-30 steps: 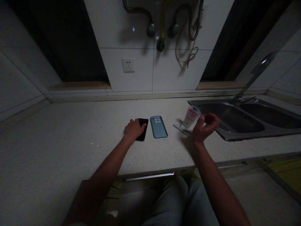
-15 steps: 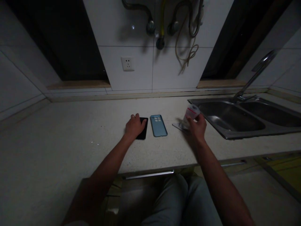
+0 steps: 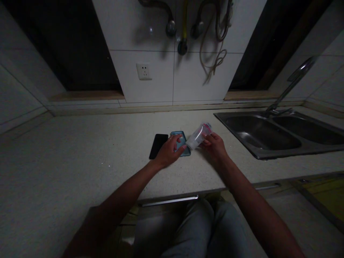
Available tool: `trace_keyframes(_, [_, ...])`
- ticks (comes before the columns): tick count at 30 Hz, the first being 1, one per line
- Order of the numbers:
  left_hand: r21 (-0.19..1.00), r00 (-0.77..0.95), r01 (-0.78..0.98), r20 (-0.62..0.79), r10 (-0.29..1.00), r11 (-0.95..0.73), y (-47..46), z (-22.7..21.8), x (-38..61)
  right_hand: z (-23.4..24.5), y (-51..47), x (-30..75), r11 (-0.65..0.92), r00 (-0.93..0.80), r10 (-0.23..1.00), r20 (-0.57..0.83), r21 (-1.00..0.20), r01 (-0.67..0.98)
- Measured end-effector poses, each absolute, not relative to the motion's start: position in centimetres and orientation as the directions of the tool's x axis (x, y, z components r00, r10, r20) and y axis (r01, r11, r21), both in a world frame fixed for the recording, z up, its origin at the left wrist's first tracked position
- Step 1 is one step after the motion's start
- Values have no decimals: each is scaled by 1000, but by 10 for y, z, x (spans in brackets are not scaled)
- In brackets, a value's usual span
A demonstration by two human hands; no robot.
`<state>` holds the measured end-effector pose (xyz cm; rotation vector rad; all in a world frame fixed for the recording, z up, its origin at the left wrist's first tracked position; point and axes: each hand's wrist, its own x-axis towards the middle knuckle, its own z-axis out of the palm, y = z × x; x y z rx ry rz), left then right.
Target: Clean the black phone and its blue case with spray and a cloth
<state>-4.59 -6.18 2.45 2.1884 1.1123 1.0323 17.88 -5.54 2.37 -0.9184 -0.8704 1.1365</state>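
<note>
My right hand (image 3: 214,144) grips a clear plastic packet (image 3: 198,137) with pink print at its upper end. The packet is tilted, its lower end pointing toward my left hand (image 3: 170,149). That hand hovers over a blue phone case (image 3: 185,152), fingers and thumb apart, and hides part of the case. Its thumb tip is close to the packet's lower end; whether they touch I cannot tell. Just left of the case, a black smartphone (image 3: 158,144) lies flat on the counter, its lower right corner behind my left hand.
The pale countertop (image 3: 80,154) runs along a tiled wall with a power socket (image 3: 144,71). On the right a steel double sink (image 3: 258,154) with a faucet (image 3: 285,93) is set into it. Pipes and a looped cord (image 3: 215,66) hang on the wall above.
My left hand has lifted off the smartphone and moved right, over the phone case. My right hand has brought the packet left and tipped it over toward the left hand.
</note>
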Motion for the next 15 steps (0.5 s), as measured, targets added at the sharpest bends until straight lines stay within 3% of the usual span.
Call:
trace_keyframes(3, [798, 363, 298, 412, 836, -523, -62, 16, -40, 25, -59, 172, 75, 126, 992, 21, -893, -444])
trace_keyframes(8, [939, 358, 99, 275, 892, -329, -65, 12, -31, 24, -60, 166, 37, 76, 997, -1, -871, -489])
trace_keyframes(15, [991, 379, 78, 75, 922, -113, -72, 10, -25, 22, -62, 164, -5, 22, 1000, -20, -849, -529])
